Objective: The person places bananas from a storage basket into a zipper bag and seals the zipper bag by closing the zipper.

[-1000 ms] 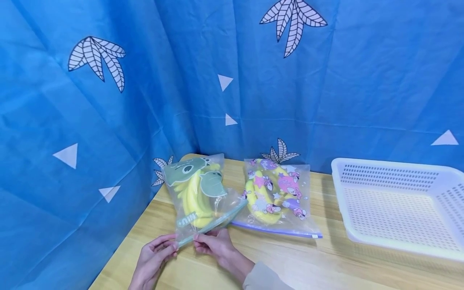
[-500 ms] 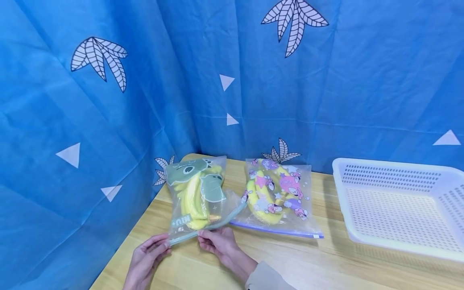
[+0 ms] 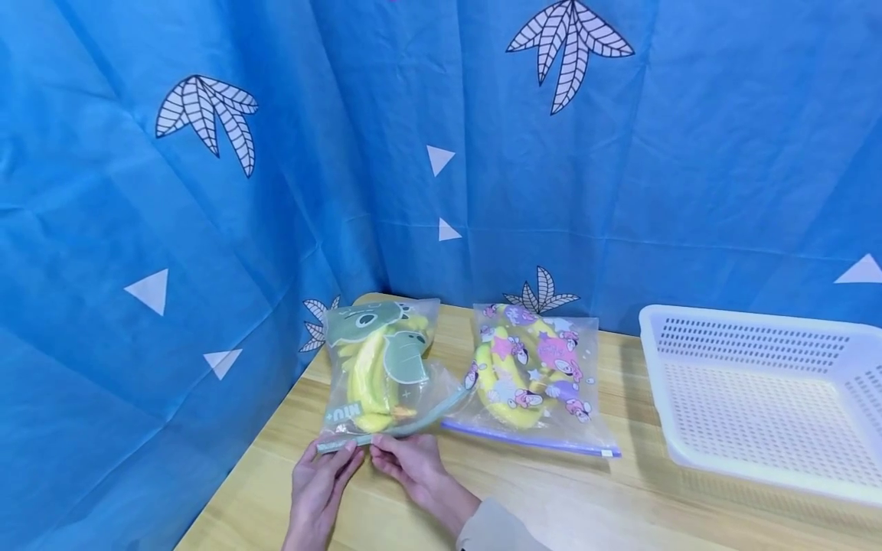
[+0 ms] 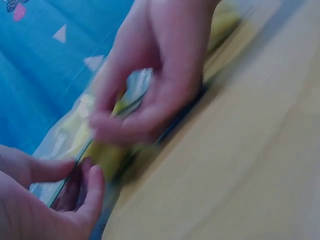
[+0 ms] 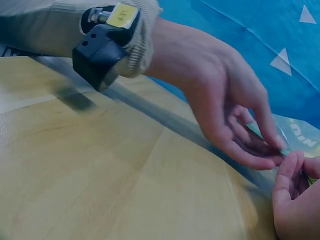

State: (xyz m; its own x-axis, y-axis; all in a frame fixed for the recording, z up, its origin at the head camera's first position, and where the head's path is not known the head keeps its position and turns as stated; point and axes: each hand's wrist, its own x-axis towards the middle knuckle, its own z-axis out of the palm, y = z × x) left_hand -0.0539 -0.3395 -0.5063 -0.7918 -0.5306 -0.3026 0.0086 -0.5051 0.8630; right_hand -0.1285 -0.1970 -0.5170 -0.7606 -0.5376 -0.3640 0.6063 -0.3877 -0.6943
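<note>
In the head view, a clear zip bag with a green cartoon print (image 3: 406, 360) lies at the table's left end, yellow bananas (image 3: 367, 379) inside. Its pale green zip strip (image 3: 441, 407) faces the person. My left hand (image 3: 320, 486) pinches this strip near the left corner. Close beside it, my right hand (image 3: 416, 468) pinches the strip between thumb and fingers. The left wrist view has the left hand (image 4: 45, 200) low, and the right hand (image 4: 150, 75) above, blurred. In the right wrist view, the left hand (image 5: 225, 100) reaches across to the right hand (image 5: 300, 200).
A second zip bag with pink and purple prints (image 3: 568, 375) and a purple zip strip (image 3: 537, 440) holds more yellow fruit, just right. A white perforated basket (image 3: 654, 383) stands farther right on the wooden table (image 3: 586, 505). Blue curtains (image 3: 551, 176) hang behind and left.
My left hand has shifted right along the zip strip, from its left corner toward the right hand. The right hand keeps nearly the same place. The head view has turned slightly left.
</note>
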